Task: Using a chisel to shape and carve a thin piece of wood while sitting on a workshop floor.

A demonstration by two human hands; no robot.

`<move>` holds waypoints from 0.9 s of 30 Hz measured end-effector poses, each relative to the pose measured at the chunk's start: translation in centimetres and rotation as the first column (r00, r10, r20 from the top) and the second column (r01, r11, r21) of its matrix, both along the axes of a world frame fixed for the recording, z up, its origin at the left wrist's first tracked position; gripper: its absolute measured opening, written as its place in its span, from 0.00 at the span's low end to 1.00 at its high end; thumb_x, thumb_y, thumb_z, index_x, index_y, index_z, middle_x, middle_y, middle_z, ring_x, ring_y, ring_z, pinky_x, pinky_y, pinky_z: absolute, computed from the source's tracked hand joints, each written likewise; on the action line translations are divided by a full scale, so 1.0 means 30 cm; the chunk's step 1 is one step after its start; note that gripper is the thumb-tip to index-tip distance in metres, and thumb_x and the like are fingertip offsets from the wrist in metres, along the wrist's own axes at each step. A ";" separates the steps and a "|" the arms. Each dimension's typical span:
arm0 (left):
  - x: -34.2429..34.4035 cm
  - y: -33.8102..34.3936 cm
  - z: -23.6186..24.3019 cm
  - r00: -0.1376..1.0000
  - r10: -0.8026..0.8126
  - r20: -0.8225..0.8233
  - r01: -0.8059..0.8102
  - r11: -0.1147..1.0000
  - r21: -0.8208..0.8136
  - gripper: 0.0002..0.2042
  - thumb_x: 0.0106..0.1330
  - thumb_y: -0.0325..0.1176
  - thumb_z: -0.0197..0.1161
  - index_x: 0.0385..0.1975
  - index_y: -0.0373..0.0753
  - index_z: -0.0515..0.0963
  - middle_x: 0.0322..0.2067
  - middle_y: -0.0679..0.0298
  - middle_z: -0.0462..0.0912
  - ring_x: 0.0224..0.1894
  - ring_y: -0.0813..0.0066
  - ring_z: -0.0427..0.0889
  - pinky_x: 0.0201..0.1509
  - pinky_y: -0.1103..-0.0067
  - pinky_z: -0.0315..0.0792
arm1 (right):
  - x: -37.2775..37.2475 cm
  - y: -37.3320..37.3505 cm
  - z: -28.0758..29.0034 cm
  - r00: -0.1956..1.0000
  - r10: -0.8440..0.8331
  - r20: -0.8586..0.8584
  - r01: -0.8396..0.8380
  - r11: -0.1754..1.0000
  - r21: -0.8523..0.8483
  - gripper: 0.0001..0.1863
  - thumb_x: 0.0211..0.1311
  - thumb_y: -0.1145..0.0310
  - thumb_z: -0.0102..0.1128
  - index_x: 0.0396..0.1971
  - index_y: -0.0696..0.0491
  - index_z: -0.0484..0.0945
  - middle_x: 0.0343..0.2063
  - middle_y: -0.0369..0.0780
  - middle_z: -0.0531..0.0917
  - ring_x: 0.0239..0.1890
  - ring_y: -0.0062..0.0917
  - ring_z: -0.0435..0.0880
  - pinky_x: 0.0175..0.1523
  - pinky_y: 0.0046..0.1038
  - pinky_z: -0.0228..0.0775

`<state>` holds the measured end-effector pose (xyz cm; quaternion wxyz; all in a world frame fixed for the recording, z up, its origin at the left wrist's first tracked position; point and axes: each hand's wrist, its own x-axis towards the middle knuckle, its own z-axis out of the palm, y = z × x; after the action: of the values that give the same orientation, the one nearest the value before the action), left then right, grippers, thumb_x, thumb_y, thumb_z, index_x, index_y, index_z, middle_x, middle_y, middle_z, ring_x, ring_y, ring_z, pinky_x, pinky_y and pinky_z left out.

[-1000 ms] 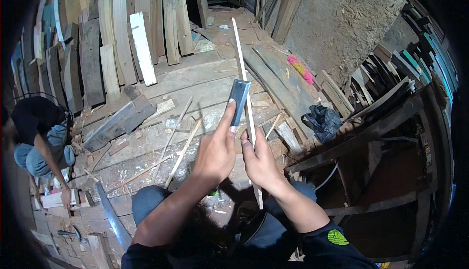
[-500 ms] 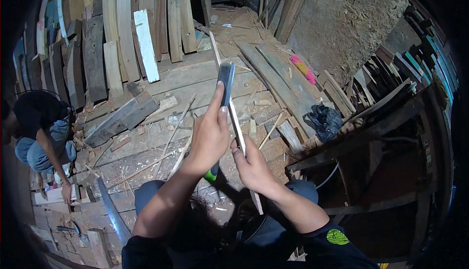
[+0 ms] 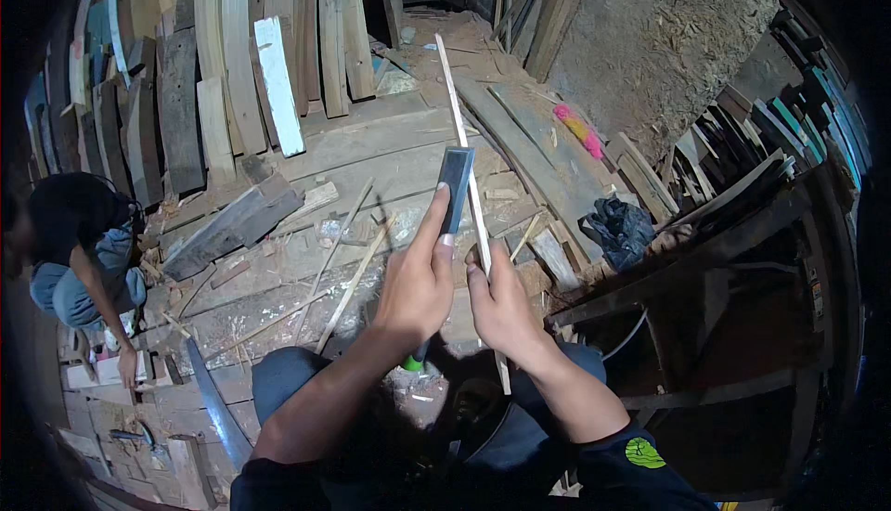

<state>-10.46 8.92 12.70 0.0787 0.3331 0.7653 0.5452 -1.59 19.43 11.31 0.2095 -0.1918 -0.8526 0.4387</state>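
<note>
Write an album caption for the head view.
A chisel in the left hand, a wood strip in the right hand, above a littered floor.

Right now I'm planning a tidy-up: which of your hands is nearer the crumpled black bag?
Right. The right hand, holding the wooden strip, is lower left of the black bag; the left hand, holding the chisel, is farther left.

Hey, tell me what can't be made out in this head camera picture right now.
All in the head view:
- Most of the chisel's handle: covered by the left hand; only a green end shows below.
- Part of the wooden strip: hidden by the right hand.
- Lower end of the long metal blade: behind the left sleeve.
- Inside of the black plastic bag: hidden by its crumpled folds.
</note>
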 end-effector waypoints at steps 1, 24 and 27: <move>-0.005 0.002 0.013 1.000 -0.007 0.008 0.007 1.000 0.007 0.28 0.71 0.29 0.46 0.70 0.55 0.53 0.21 0.44 0.75 0.25 0.48 0.78 0.35 0.64 0.70 | 0.000 0.000 0.013 1.000 -0.001 -0.022 0.001 1.000 0.001 0.11 0.64 0.75 0.45 0.44 0.63 0.64 0.33 0.60 0.78 0.40 0.58 0.77 0.43 0.48 0.68; -0.034 0.005 -0.031 0.998 0.058 -0.010 -0.057 0.995 0.082 0.26 0.70 0.30 0.45 0.69 0.45 0.55 0.18 0.48 0.74 0.19 0.59 0.74 0.29 0.67 0.69 | 0.033 -0.035 0.037 0.998 0.054 0.027 -0.053 0.997 -0.052 0.09 0.64 0.75 0.45 0.41 0.64 0.65 0.30 0.59 0.77 0.36 0.58 0.78 0.41 0.46 0.68; -0.136 -0.003 0.018 0.986 0.099 0.138 -0.126 0.970 0.206 0.26 0.71 0.28 0.45 0.69 0.42 0.55 0.24 0.52 0.76 0.20 0.75 0.72 0.27 0.76 0.69 | 0.030 -0.075 0.034 0.989 0.135 0.062 -0.131 0.990 -0.056 0.09 0.63 0.76 0.45 0.41 0.63 0.64 0.29 0.60 0.77 0.36 0.59 0.77 0.40 0.48 0.67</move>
<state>-14.54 8.84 13.24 0.0595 0.2604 0.7132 0.6481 -0.70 17.17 12.32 0.1465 -0.1542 -0.8584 0.4669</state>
